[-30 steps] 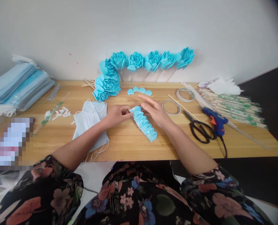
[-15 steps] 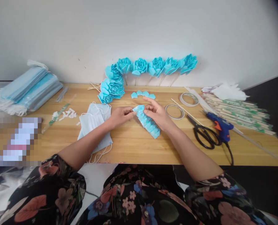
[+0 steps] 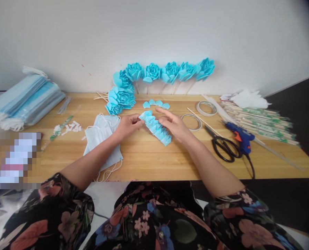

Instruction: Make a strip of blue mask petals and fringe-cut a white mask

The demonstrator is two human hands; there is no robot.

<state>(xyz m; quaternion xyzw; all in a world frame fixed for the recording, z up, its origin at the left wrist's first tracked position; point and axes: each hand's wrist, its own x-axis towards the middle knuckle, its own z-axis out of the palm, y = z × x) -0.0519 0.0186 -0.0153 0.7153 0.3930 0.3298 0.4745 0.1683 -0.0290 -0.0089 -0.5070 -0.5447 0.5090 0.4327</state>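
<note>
A pleated light-blue strip of overlapping petals [image 3: 156,129] slants over the table in front of me. My left hand [image 3: 129,125] pinches its upper left end between thumb and fingers. Beside the strip's right edge is my right hand [image 3: 173,125], its index finger stretched out and its thumb apart from it; whether a fingertip touches the strip, I cannot tell. Just beyond the hands, several loose blue petals [image 3: 159,103] lie in an arc. Under my left forearm are light-blue face masks [image 3: 102,130] with white ear loops.
Blue flowers on sticks [image 3: 152,72] line the wall. At left are stacked masks [image 3: 26,99], white scraps [image 3: 72,128] and a blurred-out phone [image 3: 16,158]. At right lie tape rolls [image 3: 206,108], black scissors [image 3: 224,147], a blue glue gun [image 3: 244,139] and wrapped chopsticks [image 3: 266,125].
The strip's lower end has swung up slightly. My right thumb and fingers, earlier on the strip, are now at its right edge. The whole view has shifted a little.
</note>
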